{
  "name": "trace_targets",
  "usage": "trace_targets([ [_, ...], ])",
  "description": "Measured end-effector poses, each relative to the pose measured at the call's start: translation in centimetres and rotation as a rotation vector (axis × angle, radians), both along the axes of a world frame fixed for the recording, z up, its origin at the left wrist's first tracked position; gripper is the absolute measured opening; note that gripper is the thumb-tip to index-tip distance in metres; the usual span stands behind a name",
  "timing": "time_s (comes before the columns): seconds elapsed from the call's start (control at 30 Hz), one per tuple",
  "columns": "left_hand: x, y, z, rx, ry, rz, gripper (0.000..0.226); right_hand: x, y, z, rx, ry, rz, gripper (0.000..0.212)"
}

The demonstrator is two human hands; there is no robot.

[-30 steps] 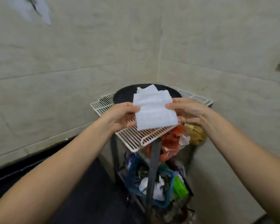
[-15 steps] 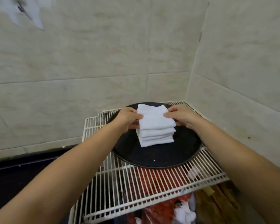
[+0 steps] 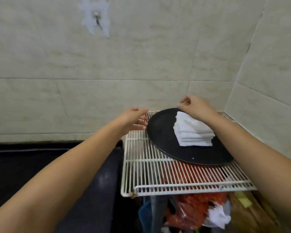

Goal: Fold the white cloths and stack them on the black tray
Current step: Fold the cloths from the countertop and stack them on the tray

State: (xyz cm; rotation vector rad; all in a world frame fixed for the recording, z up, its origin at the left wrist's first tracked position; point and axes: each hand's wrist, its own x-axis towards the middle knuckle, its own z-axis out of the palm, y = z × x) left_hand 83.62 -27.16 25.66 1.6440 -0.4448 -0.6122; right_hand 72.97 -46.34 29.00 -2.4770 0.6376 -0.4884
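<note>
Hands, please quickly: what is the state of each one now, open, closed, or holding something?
Left hand: open, fingers relaxed beside the black tray, holding nothing.
Right hand: fingers loosely curled above the stack of white cloths, holding nothing visible.

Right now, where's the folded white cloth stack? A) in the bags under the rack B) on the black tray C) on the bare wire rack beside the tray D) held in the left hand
B: the stack of folded white cloths sits on the black tray, which rests on the white wire rack; the left hand is off it, at the tray's left rim, holding nothing.
</note>
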Motion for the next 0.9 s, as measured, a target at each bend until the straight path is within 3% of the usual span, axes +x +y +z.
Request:
trace_targets([
  [0.13,0.4,14.4,-0.1,0.082,-0.22,0.093,0.015,4.3,14.3,-0.2,-0.138,-0.059,0.298,0.02],
  [0.3,-1.2,37.2,-3.4,0.365,-0.355,0.254,0.009,8.6,37.0,-5.5,-0.218,-0.01,0.675,0.018],
  [0.5,-5.7,62.7,-10.1,0.666,-0.212,0.594,0.003,10.0,61.1,-13.7,-0.284,0.163,1.033,0.02],
  [0.57,-7.5,68.9,-11.9,0.74,-0.159,0.685,0.011,10.5,67.1,-15.9,-0.313,0.225,1.114,0.022],
  [0.73,-7.9,80.1,-15.5,0.816,-0.052,0.804,0.024,13.8,78.8,-19.5,-0.379,0.317,1.238,0.025],
  [0.9,-0.9,88.6,-17.3,0.882,-0.067,0.806,0.027,21.3,88.9,-21.9,-0.398,0.352,1.303,0.024],
])
